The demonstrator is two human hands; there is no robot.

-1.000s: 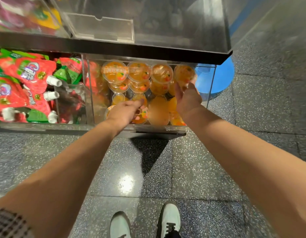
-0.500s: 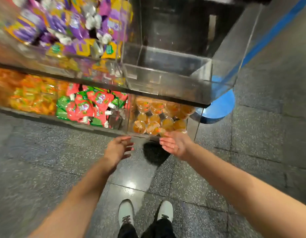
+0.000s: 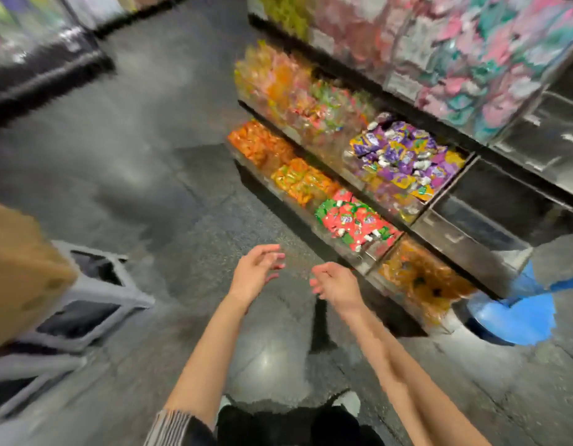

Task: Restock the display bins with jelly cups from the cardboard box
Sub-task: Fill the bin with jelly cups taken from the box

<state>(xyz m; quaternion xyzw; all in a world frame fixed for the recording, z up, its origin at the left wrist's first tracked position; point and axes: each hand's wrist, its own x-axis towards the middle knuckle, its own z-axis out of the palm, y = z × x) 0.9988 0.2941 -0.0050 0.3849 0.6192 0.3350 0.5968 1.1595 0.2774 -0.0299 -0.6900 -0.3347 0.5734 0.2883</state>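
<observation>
Shelving (image 3: 455,201), right, running away from viewer. Box (image 3: 17,272), far left edge, on grey crate (image 3: 85,304). Jelly-cup bin (image 3: 420,278), low right, blurred. Hands, left (image 3: 251,272) and right (image 3: 335,284): empty, fingers loosely curled, between; left nearer box.

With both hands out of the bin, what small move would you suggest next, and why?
Probably swing toward the cardboard box at the left for more cups. Both the left hand and the right hand hover over the floor holding nothing, apart from the jelly cup bin.
</observation>
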